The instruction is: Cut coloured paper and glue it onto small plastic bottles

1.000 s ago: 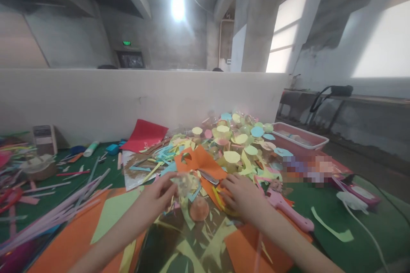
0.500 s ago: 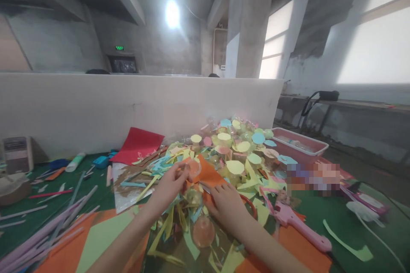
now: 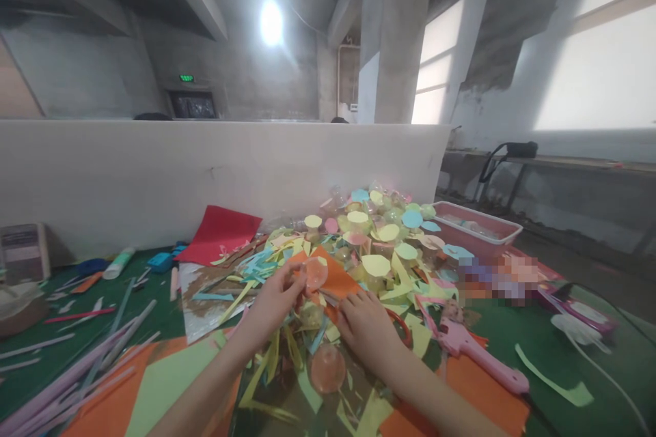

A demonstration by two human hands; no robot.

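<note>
My left hand (image 3: 281,295) pinches a piece of orange paper (image 3: 338,278) together with a clear, rounded plastic piece (image 3: 316,273) lying against it. My right hand (image 3: 365,321) is closed around scissors (image 3: 406,329), whose red-orange handle loop shows beyond the hand. Their blades point left at the paper's lower edge, partly hidden by my fingers. Just below both hands lie a clear dome (image 3: 328,369) and curled yellow paper strips (image 3: 279,362).
Beyond my hands rises a heap of clear domes with pastel paper discs (image 3: 376,265). A pink glue gun (image 3: 482,358) lies at right, before a pink basket (image 3: 479,231). Red sheets (image 3: 220,235) lean on a white partition (image 3: 128,177). Pale sticks (image 3: 76,389) lie left.
The clear plastic piece has turned and shifted slightly right in my left hand, with the orange paper. The whole view has shifted a little. My right hand keeps its grip on the scissors.
</note>
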